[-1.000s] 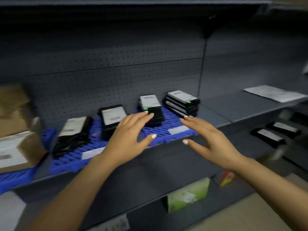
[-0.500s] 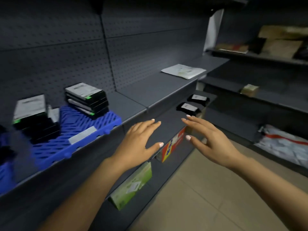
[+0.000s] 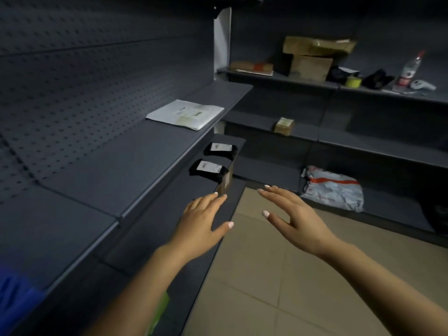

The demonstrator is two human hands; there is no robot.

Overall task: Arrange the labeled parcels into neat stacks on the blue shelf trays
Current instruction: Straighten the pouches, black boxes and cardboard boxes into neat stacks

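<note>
view swung right, both hands (image 3: 247, 221) outstretched, empty

**Shelf count**

Two black parcels with white labels, one (image 3: 220, 150) behind the other (image 3: 209, 169), on the lower shelf; one white paper envelope (image 3: 185, 114) on the shelf above; one crumpled grey mailer bag (image 3: 332, 191) with a red stripe; three brown cardboard boxes on the top far shelf, one flat (image 3: 252, 66) and two stacked (image 3: 311, 59); one small tan box (image 3: 284, 126) below them; one clear bottle (image 3: 409, 70); one yellow tape roll (image 3: 353, 81); two open hands, left (image 3: 202, 225) and right (image 3: 294, 220).
</note>
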